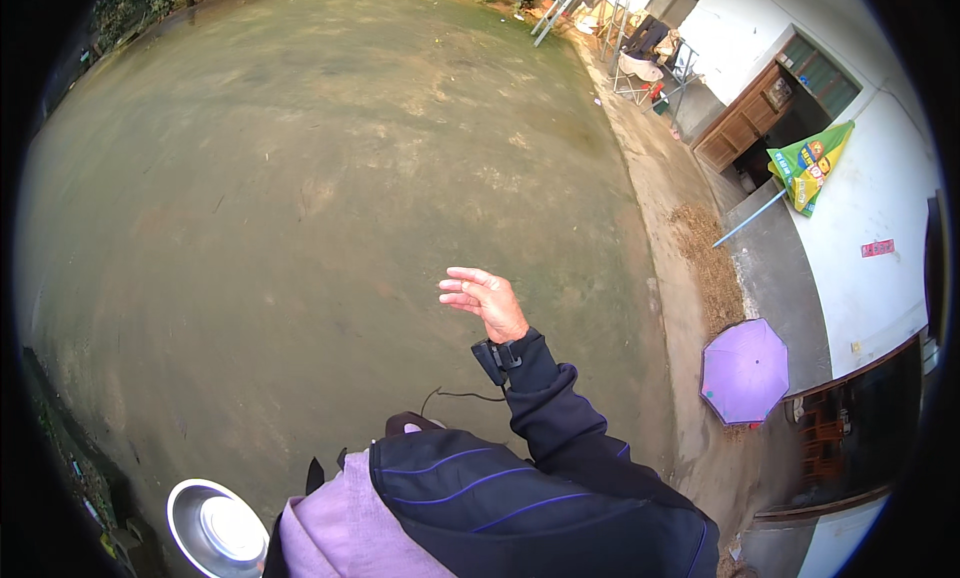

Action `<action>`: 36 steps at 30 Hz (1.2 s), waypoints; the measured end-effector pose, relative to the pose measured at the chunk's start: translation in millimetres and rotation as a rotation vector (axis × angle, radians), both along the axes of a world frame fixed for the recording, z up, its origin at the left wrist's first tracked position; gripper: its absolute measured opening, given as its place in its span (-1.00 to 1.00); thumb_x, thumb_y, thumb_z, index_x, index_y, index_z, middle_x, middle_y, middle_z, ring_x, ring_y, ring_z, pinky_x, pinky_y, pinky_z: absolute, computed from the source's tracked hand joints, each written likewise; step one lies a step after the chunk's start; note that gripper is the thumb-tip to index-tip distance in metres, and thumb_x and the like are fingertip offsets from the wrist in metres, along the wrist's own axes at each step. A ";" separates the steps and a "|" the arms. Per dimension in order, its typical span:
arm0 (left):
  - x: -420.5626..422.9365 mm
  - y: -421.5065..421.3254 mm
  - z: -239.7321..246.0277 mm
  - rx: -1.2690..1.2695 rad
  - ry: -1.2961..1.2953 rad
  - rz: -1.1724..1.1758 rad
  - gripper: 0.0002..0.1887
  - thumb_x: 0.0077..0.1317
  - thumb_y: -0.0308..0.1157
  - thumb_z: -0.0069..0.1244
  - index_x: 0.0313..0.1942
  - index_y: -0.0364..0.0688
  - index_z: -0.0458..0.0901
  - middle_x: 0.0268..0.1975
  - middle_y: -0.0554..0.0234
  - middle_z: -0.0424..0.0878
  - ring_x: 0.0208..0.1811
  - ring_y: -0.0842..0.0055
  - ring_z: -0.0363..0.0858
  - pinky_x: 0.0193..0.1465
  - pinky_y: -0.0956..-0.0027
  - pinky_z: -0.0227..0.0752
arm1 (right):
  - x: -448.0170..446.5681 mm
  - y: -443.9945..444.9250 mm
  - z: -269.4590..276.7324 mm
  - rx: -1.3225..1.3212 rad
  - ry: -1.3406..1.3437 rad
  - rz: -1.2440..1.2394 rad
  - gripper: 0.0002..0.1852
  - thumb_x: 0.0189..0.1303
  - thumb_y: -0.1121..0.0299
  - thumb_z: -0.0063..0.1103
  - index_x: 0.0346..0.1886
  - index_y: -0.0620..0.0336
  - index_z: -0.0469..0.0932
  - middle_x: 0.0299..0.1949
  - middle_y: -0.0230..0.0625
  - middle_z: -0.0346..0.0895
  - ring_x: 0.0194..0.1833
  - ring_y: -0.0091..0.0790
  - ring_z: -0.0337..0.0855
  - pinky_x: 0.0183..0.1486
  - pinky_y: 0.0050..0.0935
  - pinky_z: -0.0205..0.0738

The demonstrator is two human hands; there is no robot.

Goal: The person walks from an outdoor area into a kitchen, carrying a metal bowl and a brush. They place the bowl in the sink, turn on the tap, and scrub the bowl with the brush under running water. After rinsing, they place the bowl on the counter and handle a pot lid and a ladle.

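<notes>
My right hand (486, 302) is out in front of my body above the concrete yard (300, 225). Its fingers point left and are spread, with nothing in them. A black device (495, 359) is strapped at that wrist over the dark sleeve (559, 405), and a thin black cable (469, 395) trails from it. My left hand is out of view. On my left side is a shiny metal basin (181, 529), partly covered by my clothing; whether it is held or stands on the ground, I cannot tell.
Along the house wall on the right are an open purple umbrella (745, 371), a strip of dry brown plant matter (709, 270) and a folded green-yellow parasol (810, 165). Beyond them are a wooden door (742, 120), a folding chair (637, 69) and a metal ladder (559, 11).
</notes>
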State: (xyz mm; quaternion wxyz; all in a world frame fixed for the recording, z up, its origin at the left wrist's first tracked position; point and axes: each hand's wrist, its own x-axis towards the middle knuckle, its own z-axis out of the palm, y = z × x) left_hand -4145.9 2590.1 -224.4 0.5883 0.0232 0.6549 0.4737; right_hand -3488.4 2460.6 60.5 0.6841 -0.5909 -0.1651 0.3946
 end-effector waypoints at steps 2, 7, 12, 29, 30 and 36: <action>-22.6 47.2 -6.6 0.025 0.017 -0.024 -0.65 0.07 -0.31 -0.08 -0.13 -0.25 0.48 -0.30 0.13 0.63 -0.67 0.54 0.38 -0.70 0.67 0.21 | 1.1 35.2 -1.7 0.016 -0.027 -0.004 -0.69 0.28 0.44 -0.11 0.05 0.33 0.41 -0.12 -0.12 0.56 -0.16 -0.32 0.63 -0.04 -0.41 0.49; -69.3 126.7 -28.1 0.203 -0.110 0.008 -0.72 0.08 -0.29 -0.04 -0.22 -0.23 0.49 -0.35 0.16 0.62 -0.73 0.60 0.17 -0.69 0.60 0.09 | 10.1 159.7 -30.6 -0.007 0.062 -0.090 -0.70 0.29 0.41 -0.09 0.03 0.35 0.41 -0.14 -0.09 0.56 -0.19 -0.30 0.63 -0.06 -0.41 0.51; -13.5 214.6 4.2 0.050 -0.077 0.323 -0.83 -0.08 -0.39 0.01 -0.45 -0.06 0.38 -0.56 0.43 0.44 -0.69 0.60 0.29 -0.72 0.57 0.09 | 27.5 315.4 -63.6 0.027 0.069 -0.074 -0.68 0.28 0.37 -0.07 0.02 0.38 0.41 -0.19 -0.08 0.58 -0.26 -0.33 0.65 -0.15 -0.43 0.55; -55.5 499.2 48.7 0.282 -0.175 0.858 -0.76 0.00 -0.43 -0.10 -0.26 -0.19 0.45 -0.45 0.28 0.51 -0.53 0.51 0.46 -0.64 0.50 0.38 | -174.0 889.6 -48.9 0.030 0.085 0.589 -0.71 0.26 0.40 -0.04 0.00 0.35 0.42 -0.25 -0.12 0.58 -0.35 -0.35 0.65 -0.25 -0.44 0.59; -67.3 520.9 48.1 0.266 -0.169 0.870 -0.79 0.01 -0.42 -0.09 -0.29 -0.18 0.44 -0.47 0.27 0.50 -0.53 0.52 0.46 -0.62 0.48 0.39 | -185.7 919.3 -38.8 0.048 0.044 0.604 -0.71 0.26 0.40 -0.04 0.00 0.35 0.42 -0.26 -0.13 0.58 -0.35 -0.36 0.65 -0.24 -0.45 0.58; -154.9 678.4 131.2 0.309 0.151 0.716 -0.84 0.04 -0.36 -0.01 -0.37 -0.20 0.46 -0.52 0.29 0.49 -0.59 0.52 0.46 -0.67 0.48 0.38 | -243.2 1055.8 -50.0 0.021 0.072 0.564 -0.71 0.27 0.40 -0.04 0.01 0.33 0.43 -0.27 -0.16 0.59 -0.35 -0.39 0.64 -0.24 -0.46 0.58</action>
